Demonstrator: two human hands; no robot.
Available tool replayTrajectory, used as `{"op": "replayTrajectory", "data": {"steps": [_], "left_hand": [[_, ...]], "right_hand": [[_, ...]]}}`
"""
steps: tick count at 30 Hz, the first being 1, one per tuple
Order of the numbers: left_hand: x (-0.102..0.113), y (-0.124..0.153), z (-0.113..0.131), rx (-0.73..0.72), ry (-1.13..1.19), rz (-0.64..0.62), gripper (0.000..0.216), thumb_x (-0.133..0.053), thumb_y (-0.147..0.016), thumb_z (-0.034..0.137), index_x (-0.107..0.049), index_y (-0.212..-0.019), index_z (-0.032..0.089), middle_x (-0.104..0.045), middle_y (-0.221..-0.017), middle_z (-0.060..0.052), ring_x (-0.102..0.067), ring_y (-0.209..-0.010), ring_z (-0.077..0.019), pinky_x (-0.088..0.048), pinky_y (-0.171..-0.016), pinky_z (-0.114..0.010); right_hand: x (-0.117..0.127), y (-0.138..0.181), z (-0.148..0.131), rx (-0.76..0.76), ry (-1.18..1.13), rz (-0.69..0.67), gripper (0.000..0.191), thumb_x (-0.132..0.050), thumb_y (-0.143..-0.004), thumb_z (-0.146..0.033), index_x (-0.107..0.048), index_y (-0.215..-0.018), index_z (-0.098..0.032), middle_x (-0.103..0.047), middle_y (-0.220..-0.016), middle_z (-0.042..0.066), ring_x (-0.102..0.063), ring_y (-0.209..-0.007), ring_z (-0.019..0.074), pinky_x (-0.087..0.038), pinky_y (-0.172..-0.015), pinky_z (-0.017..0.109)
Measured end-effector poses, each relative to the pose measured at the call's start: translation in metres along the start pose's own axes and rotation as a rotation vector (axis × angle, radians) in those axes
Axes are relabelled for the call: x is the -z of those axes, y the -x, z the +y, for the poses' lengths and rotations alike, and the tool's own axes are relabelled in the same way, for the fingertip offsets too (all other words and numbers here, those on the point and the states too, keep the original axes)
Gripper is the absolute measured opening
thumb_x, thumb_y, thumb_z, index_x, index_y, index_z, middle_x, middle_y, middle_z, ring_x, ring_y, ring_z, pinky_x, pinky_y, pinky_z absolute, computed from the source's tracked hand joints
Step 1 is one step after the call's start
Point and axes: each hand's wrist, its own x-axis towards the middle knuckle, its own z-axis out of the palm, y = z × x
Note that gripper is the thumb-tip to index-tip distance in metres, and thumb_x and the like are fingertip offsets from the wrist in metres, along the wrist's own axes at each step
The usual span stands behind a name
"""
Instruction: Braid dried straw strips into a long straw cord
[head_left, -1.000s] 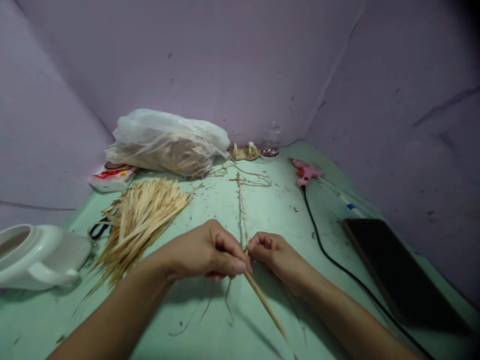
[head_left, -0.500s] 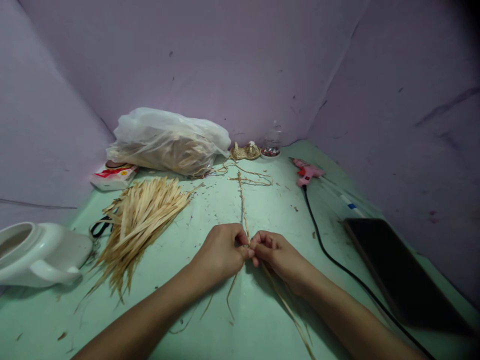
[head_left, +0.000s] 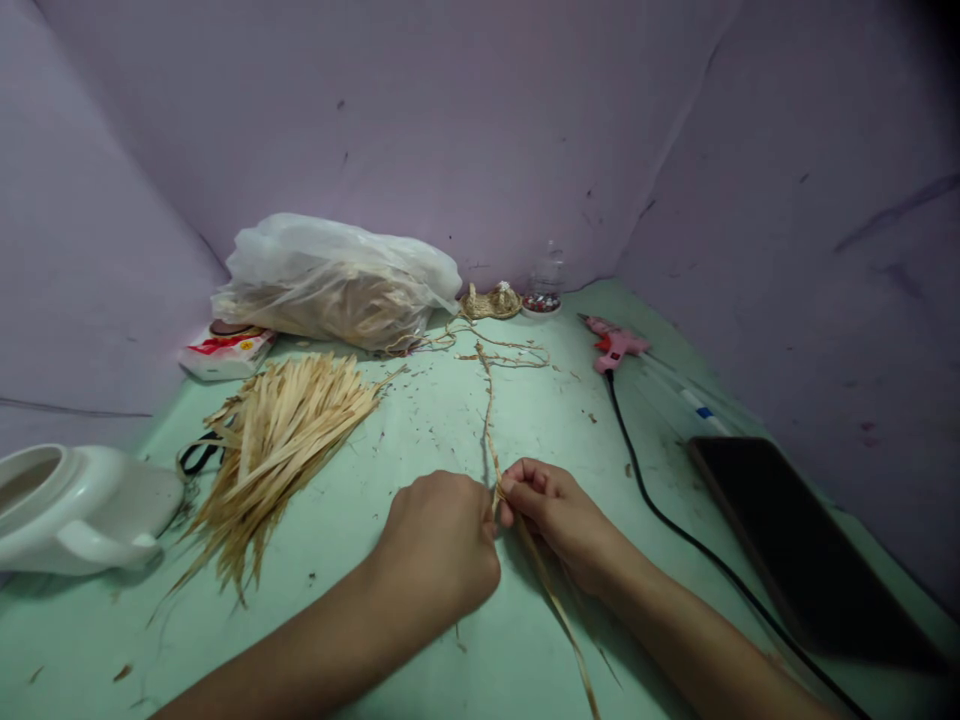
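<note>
My left hand (head_left: 442, 540) and right hand (head_left: 551, 515) both pinch a thin, rough braided straw cord (head_left: 487, 420) at the middle of the green desk (head_left: 420, 420). Its flat dry strips (head_left: 559, 610) trail toward the near edge.

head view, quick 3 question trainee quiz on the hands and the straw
1. True or false: the pink glue gun lies right of the braided straw cord.
2. What do the left hand and right hand grip? A) braided straw cord B) scissors C) plastic bag
3. Fill in: the pile of straw strips lies to the ___ of the left hand.
Key: 1 true; 2 A; 3 left
</note>
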Motion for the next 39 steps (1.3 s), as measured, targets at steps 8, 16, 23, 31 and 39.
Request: {"op": "replayTrajectory", "data": {"steps": [8, 16, 23, 31, 39], "left_hand": [[-0.019, 0.018, 0.024, -0.067, -0.248, -0.056, 0.026, -0.037, -0.074, 0.021, -0.062, -0.080, 0.017, -0.063, -0.070, -0.011, -0.058, -0.064, -0.0225, -0.038, -0.057, -0.031], [-0.009, 0.014, 0.019, -0.176, -0.195, -0.131, 0.025, -0.040, -0.074, 0.024, -0.064, -0.072, 0.016, -0.063, -0.068, -0.011, -0.058, -0.062, -0.0233, -0.039, -0.057, -0.032], [-0.003, -0.018, -0.006, -0.125, 0.275, 0.044, 0.015, -0.048, -0.072, 0.020, -0.062, -0.075, 0.018, -0.062, -0.070, -0.002, -0.053, -0.064, -0.0123, -0.037, -0.058, -0.023], [-0.008, -0.024, -0.012, -0.260, 0.178, 0.110, 0.014, -0.045, -0.074, 0.019, -0.058, -0.070, 0.016, -0.058, -0.073, -0.003, -0.050, -0.068, -0.0126, -0.035, -0.062, -0.024], [-0.009, -0.023, -0.012, -0.283, 0.068, 0.041, 0.013, -0.042, -0.075, 0.021, -0.054, -0.070, 0.018, -0.056, -0.073, -0.002, -0.048, -0.067, -0.0129, -0.033, -0.060, -0.025]], "right_hand": [[-0.004, -0.001, 0.007, 0.034, -0.060, 0.051, 0.009, -0.051, -0.069, -0.019, -0.046, -0.061, -0.016, -0.048, -0.048, -0.004, -0.040, -0.043, 0.0066, -0.029, -0.044, 0.020], [-0.003, -0.004, 0.006, 0.064, -0.018, 0.047, 0.012, -0.050, -0.071, -0.019, -0.046, -0.061, -0.016, -0.045, -0.045, -0.005, -0.034, -0.041, 0.0053, -0.024, -0.043, 0.020], [-0.003, -0.004, 0.008, 0.069, -0.011, 0.044, 0.011, -0.049, -0.070, -0.013, -0.045, -0.061, -0.016, -0.045, -0.045, -0.004, -0.033, -0.042, 0.0054, -0.021, -0.044, 0.021], [-0.003, -0.003, 0.008, 0.079, -0.015, 0.019, 0.011, -0.048, -0.071, -0.013, -0.045, -0.061, -0.016, -0.045, -0.046, -0.004, -0.031, -0.042, 0.0051, -0.020, -0.044, 0.021], [-0.001, -0.005, 0.011, 0.099, -0.027, -0.003, 0.011, -0.048, -0.072, -0.014, -0.046, -0.061, -0.016, -0.045, -0.048, -0.004, -0.032, -0.043, 0.0049, -0.021, -0.045, 0.021]]}}
